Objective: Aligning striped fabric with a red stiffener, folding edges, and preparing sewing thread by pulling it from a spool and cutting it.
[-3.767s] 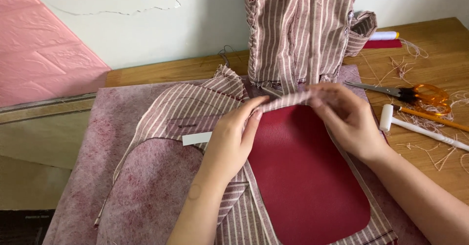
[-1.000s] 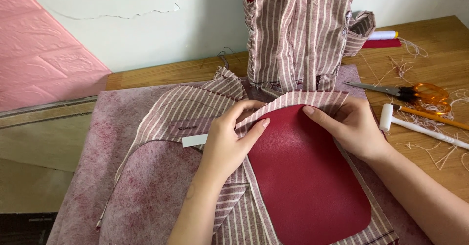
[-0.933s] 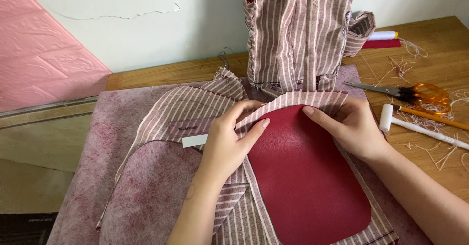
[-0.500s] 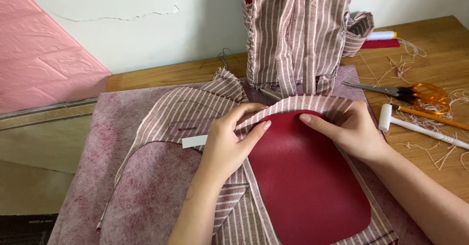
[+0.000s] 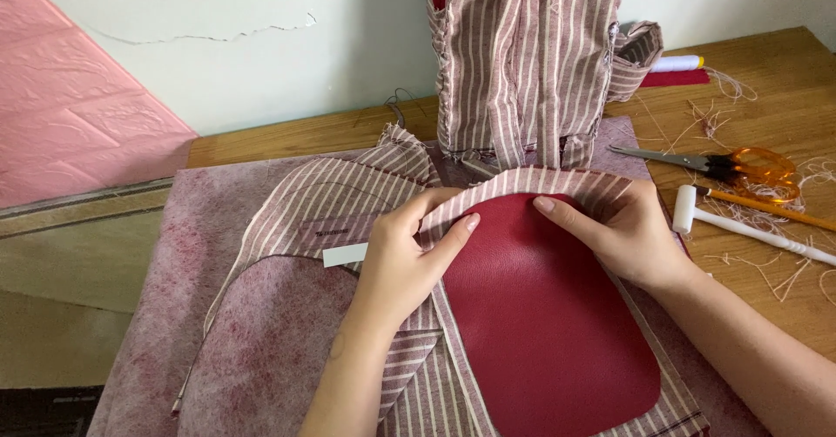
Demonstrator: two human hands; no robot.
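Left hand point(image 5: 402, 258) grip pinches striped fabric edge point(image 5: 522, 180) mid-frame; right hand point(image 5: 631, 237) grip clamps same edge over red leather panel point(image 5: 540, 315).

left hand point(image 5: 402, 258): pinching striped fabric point(image 5: 348, 202) edge over red panel point(image 5: 540, 315)
right hand point(image 5: 623, 232): pressing same edge
table point(image 5: 784, 80): scissors point(image 5: 723, 163), mallet point(image 5: 749, 226)

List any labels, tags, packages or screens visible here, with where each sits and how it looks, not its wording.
White tag: small blank-looking rectangle on the striped fabric, just left of the left hand.
Woven label: thin strip with tiny dark print, lying flat on the same fabric just above the white tag.
No packages or screens in view.
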